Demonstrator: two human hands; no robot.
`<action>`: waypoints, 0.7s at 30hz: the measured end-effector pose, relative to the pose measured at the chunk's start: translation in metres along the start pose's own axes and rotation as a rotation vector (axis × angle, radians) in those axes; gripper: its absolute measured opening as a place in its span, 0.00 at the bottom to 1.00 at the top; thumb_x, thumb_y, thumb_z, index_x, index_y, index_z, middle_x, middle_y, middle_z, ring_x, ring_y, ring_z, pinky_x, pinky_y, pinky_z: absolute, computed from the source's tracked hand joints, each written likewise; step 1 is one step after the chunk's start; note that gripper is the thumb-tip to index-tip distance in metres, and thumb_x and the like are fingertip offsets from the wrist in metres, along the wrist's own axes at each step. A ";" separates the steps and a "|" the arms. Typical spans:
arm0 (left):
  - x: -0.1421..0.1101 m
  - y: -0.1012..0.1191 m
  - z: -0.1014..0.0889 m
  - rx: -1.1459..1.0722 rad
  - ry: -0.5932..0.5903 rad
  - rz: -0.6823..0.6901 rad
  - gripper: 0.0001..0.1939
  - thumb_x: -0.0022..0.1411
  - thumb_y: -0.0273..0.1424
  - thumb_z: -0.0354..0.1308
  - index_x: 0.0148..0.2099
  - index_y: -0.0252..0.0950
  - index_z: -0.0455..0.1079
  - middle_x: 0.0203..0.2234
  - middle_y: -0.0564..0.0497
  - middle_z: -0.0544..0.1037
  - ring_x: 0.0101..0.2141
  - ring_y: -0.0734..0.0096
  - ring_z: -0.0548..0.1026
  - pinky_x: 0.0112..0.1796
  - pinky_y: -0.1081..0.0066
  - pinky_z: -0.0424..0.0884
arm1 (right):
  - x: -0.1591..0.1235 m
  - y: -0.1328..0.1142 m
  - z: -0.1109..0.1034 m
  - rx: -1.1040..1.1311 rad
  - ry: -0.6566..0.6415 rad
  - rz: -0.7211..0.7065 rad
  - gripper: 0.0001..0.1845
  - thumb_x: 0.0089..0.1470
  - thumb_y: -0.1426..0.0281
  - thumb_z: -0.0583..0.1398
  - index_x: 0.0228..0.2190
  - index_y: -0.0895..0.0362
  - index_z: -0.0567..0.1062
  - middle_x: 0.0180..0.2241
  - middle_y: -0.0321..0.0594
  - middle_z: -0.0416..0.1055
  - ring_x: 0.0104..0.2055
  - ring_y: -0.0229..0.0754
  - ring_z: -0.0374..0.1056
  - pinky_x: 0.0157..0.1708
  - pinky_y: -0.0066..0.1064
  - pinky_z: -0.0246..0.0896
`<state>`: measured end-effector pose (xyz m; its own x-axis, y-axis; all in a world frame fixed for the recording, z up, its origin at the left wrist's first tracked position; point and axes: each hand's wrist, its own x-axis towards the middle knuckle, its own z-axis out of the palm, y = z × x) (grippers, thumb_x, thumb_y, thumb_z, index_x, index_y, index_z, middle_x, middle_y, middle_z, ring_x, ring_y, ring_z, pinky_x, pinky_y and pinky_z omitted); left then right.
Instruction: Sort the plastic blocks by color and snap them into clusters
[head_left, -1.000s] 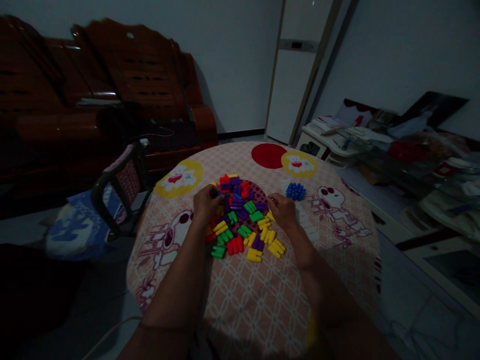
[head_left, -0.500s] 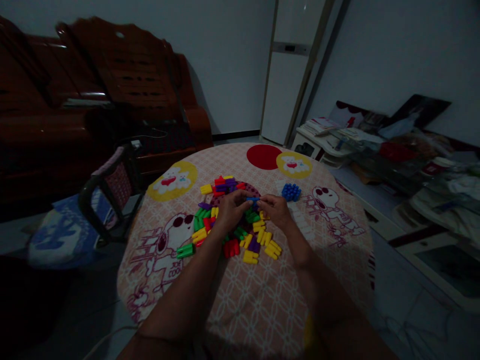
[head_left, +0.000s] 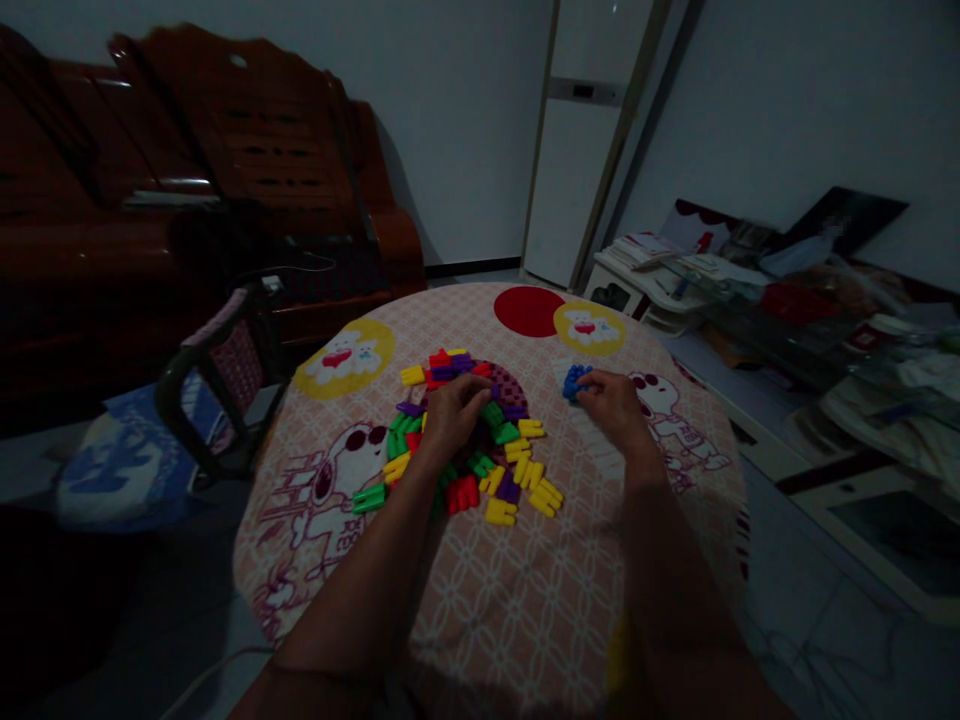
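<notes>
A heap of plastic building blocks in red, yellow, green and purple lies on the round table; a green block (head_left: 369,499) sits at its left edge and a yellow block (head_left: 501,512) at its front. My left hand (head_left: 452,418) hovers over the heap's middle, fingers bent, thumb and forefinger slightly apart; it hides some blocks beneath. To the right, my right hand (head_left: 616,406) is at a tight cluster of blue blocks (head_left: 574,381). Its thumb and fingers are closed on a blue block at the cluster's near right side, partly covering the cluster.
A patterned cloth covers the round table (head_left: 510,610). A chair (head_left: 217,385) stands at the left, with a wooden sofa (head_left: 262,150) behind. Along the right wall runs a low cabinet (head_left: 840,470) piled with papers and bags. A tall white unit (head_left: 566,180) stands in the corner.
Both hands met over the heap around a blue block. My right hand then carried it right to the blue cluster, while my left stayed over the heap. Some blocks were spread leftward earlier.
</notes>
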<state>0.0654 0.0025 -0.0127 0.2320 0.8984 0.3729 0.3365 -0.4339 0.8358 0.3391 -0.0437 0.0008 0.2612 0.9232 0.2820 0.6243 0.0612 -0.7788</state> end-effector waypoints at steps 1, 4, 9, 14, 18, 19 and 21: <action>0.001 -0.002 -0.003 0.004 0.028 -0.015 0.11 0.62 0.36 0.58 0.41 0.36 0.77 0.34 0.49 0.83 0.34 0.63 0.79 0.39 0.66 0.73 | 0.000 0.005 -0.008 -0.113 0.020 -0.034 0.11 0.43 0.71 0.61 0.30 0.57 0.81 0.21 0.35 0.71 0.24 0.39 0.67 0.27 0.29 0.60; 0.004 -0.009 -0.008 -0.039 0.073 -0.055 0.12 0.61 0.37 0.58 0.42 0.36 0.77 0.36 0.48 0.83 0.36 0.62 0.80 0.40 0.66 0.74 | -0.001 0.016 -0.020 -0.324 0.014 -0.071 0.12 0.43 0.74 0.60 0.31 0.57 0.83 0.24 0.38 0.75 0.28 0.41 0.69 0.32 0.31 0.60; 0.005 -0.014 -0.013 -0.024 0.106 -0.073 0.13 0.61 0.35 0.57 0.44 0.35 0.77 0.37 0.47 0.83 0.36 0.61 0.80 0.40 0.65 0.74 | -0.002 0.024 -0.014 -0.419 -0.020 -0.021 0.14 0.45 0.75 0.61 0.34 0.56 0.83 0.28 0.40 0.78 0.30 0.43 0.71 0.34 0.31 0.61; 0.006 -0.015 -0.015 0.173 0.131 -0.042 0.13 0.62 0.30 0.56 0.47 0.34 0.77 0.40 0.45 0.83 0.39 0.60 0.80 0.44 0.63 0.74 | 0.001 0.024 -0.015 -0.406 0.012 -0.015 0.15 0.44 0.75 0.61 0.36 0.57 0.82 0.27 0.40 0.77 0.30 0.43 0.71 0.34 0.32 0.62; 0.006 -0.022 -0.011 0.381 0.070 0.005 0.15 0.63 0.27 0.54 0.49 0.33 0.77 0.44 0.41 0.82 0.45 0.55 0.79 0.50 0.59 0.72 | 0.002 0.012 -0.014 -0.317 0.076 -0.045 0.12 0.46 0.73 0.62 0.34 0.57 0.82 0.24 0.38 0.75 0.28 0.43 0.70 0.33 0.32 0.62; 0.007 -0.025 -0.010 0.435 0.046 0.000 0.15 0.64 0.27 0.53 0.49 0.33 0.77 0.45 0.40 0.82 0.47 0.53 0.78 0.51 0.58 0.71 | 0.002 0.008 -0.012 -0.280 0.073 -0.058 0.11 0.47 0.72 0.62 0.35 0.57 0.82 0.24 0.38 0.75 0.28 0.42 0.70 0.33 0.32 0.62; 0.007 -0.033 -0.010 0.523 -0.018 -0.029 0.15 0.64 0.27 0.53 0.48 0.33 0.78 0.45 0.38 0.81 0.48 0.51 0.78 0.53 0.55 0.69 | 0.001 -0.001 -0.004 -0.219 0.043 -0.083 0.10 0.49 0.71 0.62 0.34 0.57 0.81 0.25 0.37 0.76 0.28 0.42 0.70 0.33 0.32 0.62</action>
<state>0.0472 0.0240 -0.0331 0.2303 0.9112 0.3416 0.7525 -0.3894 0.5312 0.3422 -0.0446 0.0039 0.2303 0.9010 0.3677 0.7888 0.0484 -0.6127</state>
